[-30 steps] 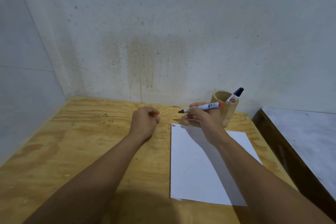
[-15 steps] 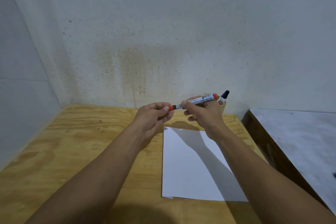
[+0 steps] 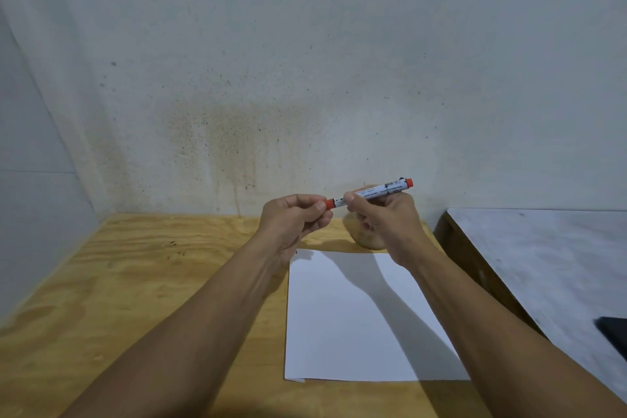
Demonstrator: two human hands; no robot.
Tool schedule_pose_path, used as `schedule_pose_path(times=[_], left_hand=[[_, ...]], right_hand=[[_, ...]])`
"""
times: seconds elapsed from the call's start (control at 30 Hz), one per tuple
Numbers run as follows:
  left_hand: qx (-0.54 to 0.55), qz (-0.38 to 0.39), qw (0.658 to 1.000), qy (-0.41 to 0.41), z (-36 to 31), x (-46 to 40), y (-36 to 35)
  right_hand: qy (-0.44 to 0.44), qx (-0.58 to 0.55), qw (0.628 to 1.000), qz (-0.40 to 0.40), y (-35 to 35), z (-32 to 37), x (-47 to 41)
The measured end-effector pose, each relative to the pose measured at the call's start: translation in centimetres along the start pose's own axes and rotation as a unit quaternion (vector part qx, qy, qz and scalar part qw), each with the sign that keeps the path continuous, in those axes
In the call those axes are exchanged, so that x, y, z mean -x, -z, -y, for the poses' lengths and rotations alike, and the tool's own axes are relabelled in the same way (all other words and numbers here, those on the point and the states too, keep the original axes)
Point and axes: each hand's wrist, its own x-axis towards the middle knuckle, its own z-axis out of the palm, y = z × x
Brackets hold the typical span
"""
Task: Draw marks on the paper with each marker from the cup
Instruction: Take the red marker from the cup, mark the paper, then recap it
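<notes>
A white marker (image 3: 380, 193) with red ends is held level in the air above the table's far side. My right hand (image 3: 383, 217) grips its barrel. My left hand (image 3: 294, 217) pinches the red cap (image 3: 329, 204), which sits on the marker's left end. The white paper (image 3: 353, 322) lies flat on the wooden table (image 3: 135, 282) below my forearms, with small marks at its top left corner (image 3: 296, 251). The wooden cup (image 3: 363, 237) stands behind my right hand, mostly hidden; its contents are out of sight.
A stained wall rises right behind the table's far edge. A second, grey-topped table (image 3: 549, 268) stands to the right, with a dark object (image 3: 614, 332) at the frame's edge.
A second ago the marker was uncapped, with the cap in my left fist. My left hand came over and the cap now sits on the tip. Both hands rose slightly.
</notes>
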Motion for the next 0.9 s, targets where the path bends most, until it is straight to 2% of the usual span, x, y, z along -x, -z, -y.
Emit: schedule_pose_path(times=[0.1,0.17,0.3,0.37,0.5,0.6,0.67,0.8,0.9], left_hand=[[-0.037,0.027,0.999,-0.014,0.8,0.3,-0.9],[-0.088,0.039,0.995,-0.035,1.3,0.5,-1.8],[-0.195,0.001,0.977,-0.084,1.7,-0.1,-3.3],[-0.262,-0.022,0.958,-0.114,2.0,-0.9,-3.3],[-0.443,0.003,0.874,-0.199,2.9,-2.4,-3.3],[-0.556,0.052,0.788,-0.258,3.6,-3.4,-3.6],[-0.602,0.077,0.745,-0.277,3.8,-3.6,-3.9],[-0.646,0.111,0.693,-0.300,4.0,-3.7,-4.4],[-0.659,0.128,0.677,-0.302,4.4,-4.1,-4.3]], right_hand=[[-0.022,0.043,0.999,-0.001,0.8,-0.1,-0.2],[-0.050,0.025,0.998,-0.007,1.4,0.0,-0.5],[-0.072,-0.024,0.997,-0.030,3.4,1.5,-1.3],[-0.073,-0.013,0.996,-0.042,4.7,2.8,-1.6],[-0.070,0.157,0.984,-0.044,7.3,5.4,-2.1],[-0.014,0.328,0.941,-0.075,8.4,6.7,-3.3],[0.018,0.395,0.914,-0.092,8.7,7.4,-4.1],[0.066,0.462,0.882,-0.070,8.2,7.7,-5.6],[0.067,0.520,0.851,-0.033,7.1,7.2,-6.9]])
